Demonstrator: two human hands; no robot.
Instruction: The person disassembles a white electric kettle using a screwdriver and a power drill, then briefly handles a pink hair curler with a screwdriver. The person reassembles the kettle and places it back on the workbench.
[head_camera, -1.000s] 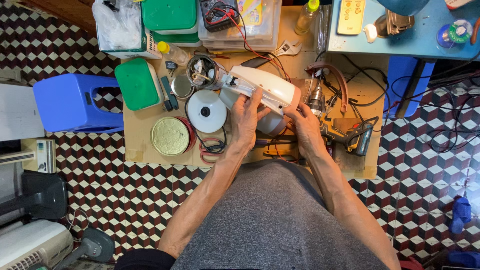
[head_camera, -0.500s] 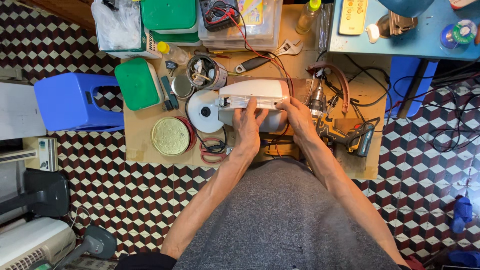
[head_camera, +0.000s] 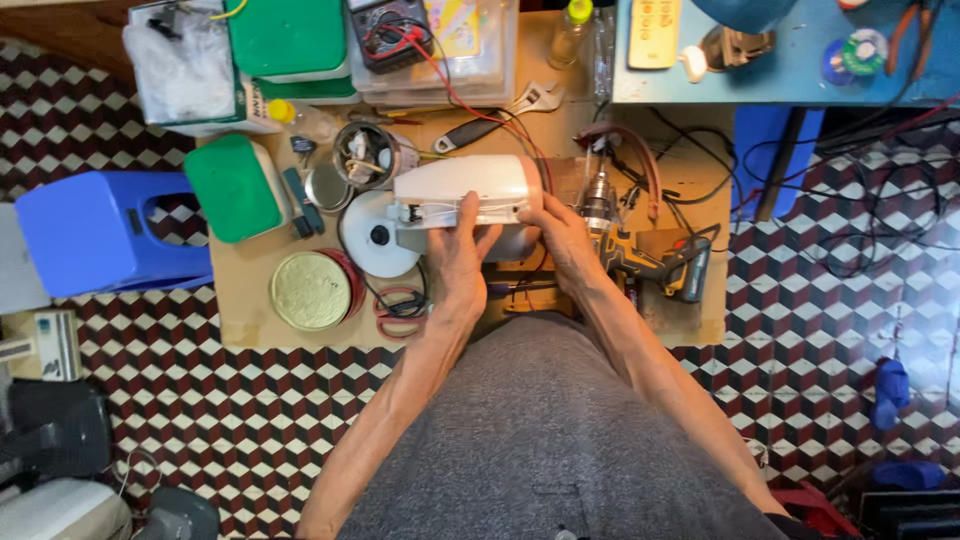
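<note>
1. Over the low cardboard-topped work surface (head_camera: 250, 310), both hands hold a white plastic appliance housing (head_camera: 462, 187) lying on its side — its long axis runs left to right.
2. Left hand (head_camera: 455, 262) grips the housing's near edge, thumb and fingers wrapped up onto the white shell.
3. Right hand (head_camera: 562, 235) closes on the housing's right end, fingers curled around it.
4. Just left of the housing sits a white round disc (head_camera: 372, 236); a gold round tin lid (head_camera: 312, 290) lies nearer the person, beside red-handled scissors (head_camera: 400, 303).
5. A metal can (head_camera: 362, 155) of small parts stands behind the housing — a green lidded box (head_camera: 235, 188) lies further left.
6. To the right, a yellow-and-black cordless drill (head_camera: 655, 257) rests near the right hand, and an adjustable wrench (head_camera: 497, 118) lies behind.
</note>
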